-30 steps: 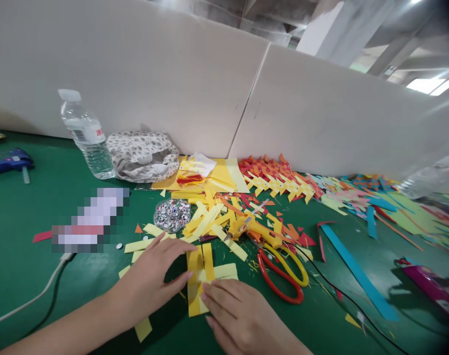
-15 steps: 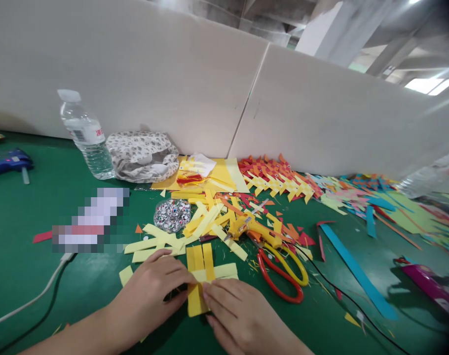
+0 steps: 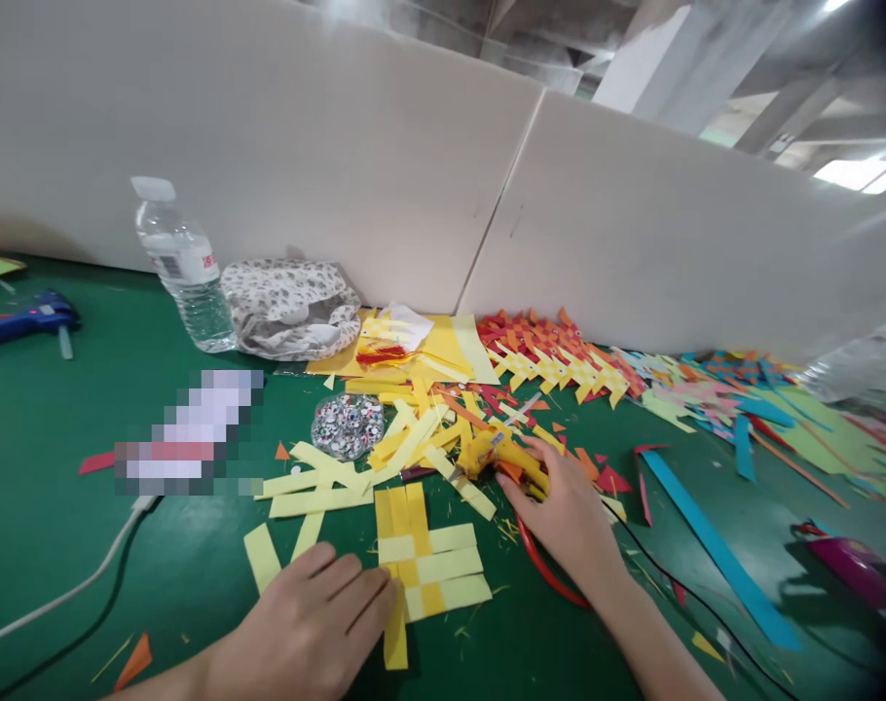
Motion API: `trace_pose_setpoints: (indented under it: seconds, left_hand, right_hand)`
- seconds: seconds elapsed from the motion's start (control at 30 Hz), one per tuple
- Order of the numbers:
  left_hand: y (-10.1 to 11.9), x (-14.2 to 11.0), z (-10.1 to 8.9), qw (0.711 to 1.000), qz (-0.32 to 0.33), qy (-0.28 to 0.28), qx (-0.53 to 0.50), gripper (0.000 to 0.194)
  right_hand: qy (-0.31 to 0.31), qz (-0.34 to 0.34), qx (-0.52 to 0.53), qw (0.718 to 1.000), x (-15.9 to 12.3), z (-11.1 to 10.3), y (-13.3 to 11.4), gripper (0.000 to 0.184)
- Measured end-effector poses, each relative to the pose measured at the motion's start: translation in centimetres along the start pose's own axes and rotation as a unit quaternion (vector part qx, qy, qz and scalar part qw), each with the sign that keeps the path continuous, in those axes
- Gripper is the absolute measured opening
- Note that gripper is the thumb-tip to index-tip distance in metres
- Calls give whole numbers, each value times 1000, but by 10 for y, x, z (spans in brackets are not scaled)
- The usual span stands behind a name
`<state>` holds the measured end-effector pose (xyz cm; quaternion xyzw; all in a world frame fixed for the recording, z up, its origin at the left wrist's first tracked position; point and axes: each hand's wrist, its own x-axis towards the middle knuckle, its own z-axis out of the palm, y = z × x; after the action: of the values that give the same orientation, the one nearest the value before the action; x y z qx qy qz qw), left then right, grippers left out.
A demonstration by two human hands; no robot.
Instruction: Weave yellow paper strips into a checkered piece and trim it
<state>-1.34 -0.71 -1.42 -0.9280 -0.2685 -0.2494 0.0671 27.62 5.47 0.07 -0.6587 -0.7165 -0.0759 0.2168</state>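
The left hand (image 3: 326, 613) lies at the near middle of the bench (image 3: 209, 574), its fingers together and bent, the tips on the left edge of a woven piece of yellow paper strips (image 3: 435, 566); whether they pinch it or only press, I cannot tell. The piece lies flat, just right of that hand. Farther right, the right hand (image 3: 574, 511) holds a yellow glue gun (image 3: 493, 450), thumb and fingers narrow around its handle. Red-handled scissors (image 3: 536, 560) lie partly hidden under that hand. Loose yellow strips (image 3: 318, 501) and a clear container of small eyes (image 3: 347, 426) sit beyond the woven piece. A water bottle (image 3: 187, 268) stands at the far left beside a patterned cloth bag (image 3: 286, 302).
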Motion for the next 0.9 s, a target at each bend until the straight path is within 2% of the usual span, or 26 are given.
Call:
trace_pose_setpoints:
  seconds: [0.17, 0.33, 0.5, 0.67, 0.9]
  left_hand:
    - [1, -2, 0, 1000, -7, -23, 19, 28]
    - [3, -4, 1, 998, -20, -26, 45, 31]
    - [4, -2, 0, 998, -20, -14, 52, 29]
    - [4, 1, -3, 998, -9, -7, 61, 27]
    - [2, 1, 0, 998, -5, 6, 65, 25]
  right_hand:
    - [19, 11, 38, 999, -3, 2, -2, 38]
    - [90, 34, 87, 992, 0, -7, -4, 37]
    - [109, -57, 137, 983, -2, -12, -30, 29]
    - [113, -150, 147, 971, -5, -3, -52, 26]
    - [122, -183, 157, 963, -7, 4, -53, 26]
